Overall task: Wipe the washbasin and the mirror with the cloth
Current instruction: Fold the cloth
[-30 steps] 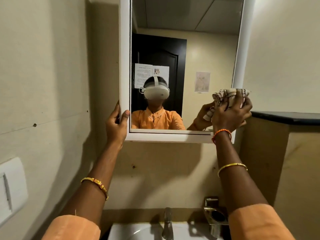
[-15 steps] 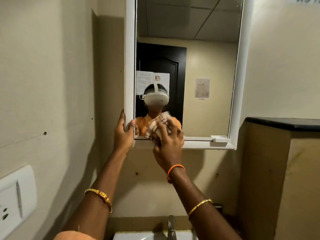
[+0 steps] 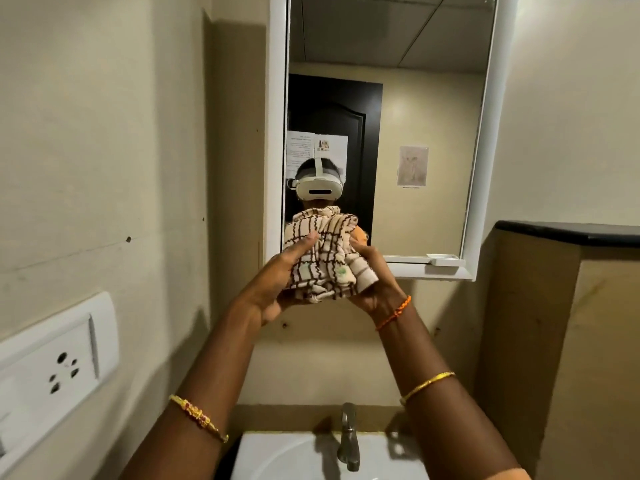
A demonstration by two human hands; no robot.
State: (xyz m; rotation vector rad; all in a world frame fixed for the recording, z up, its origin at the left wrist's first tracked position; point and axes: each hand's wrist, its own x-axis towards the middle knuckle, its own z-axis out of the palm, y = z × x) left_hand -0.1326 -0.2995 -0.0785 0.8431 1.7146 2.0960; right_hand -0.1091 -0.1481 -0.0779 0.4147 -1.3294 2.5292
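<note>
While both arms are reaching up from the bottom of the view, the hands are meeting at the centre, holding the cloth [image 3: 325, 252] between them in front of the lower left corner of the mirror [image 3: 398, 133]. The left hand [image 3: 277, 285] is coming in from 7 o'clock, palm turned up and toward the cloth, its thumb lying straight across the cloth's near face and its fingers curling under and behind the bundle, grasping it. The right hand [image 3: 375, 278] is coming in from 5 o'clock, cupping the cloth's right and lower side, its fingers wrapping round the fabric and mostly hidden by it. The cloth is bunched into a rumpled wad, cream with brown checks, and is covering part of the mirror's bottom edge; I cannot tell whether it is touching the glass.

A gold bangle [image 3: 199, 417] is sitting on the left forearm, and an orange thread [image 3: 394, 313] is circling the right wrist.

At 6 o'clock the washbasin [image 3: 287, 459] is showing its white rim, with the tap [image 3: 348, 438] standing upright at its back edge, well below the hands. At 9 o'clock a white socket plate [image 3: 52, 368] is sitting on the left wall. At 3 o'clock a dark ledge [image 3: 568, 233] is topping a low partition just beside the mirror's frame.
</note>
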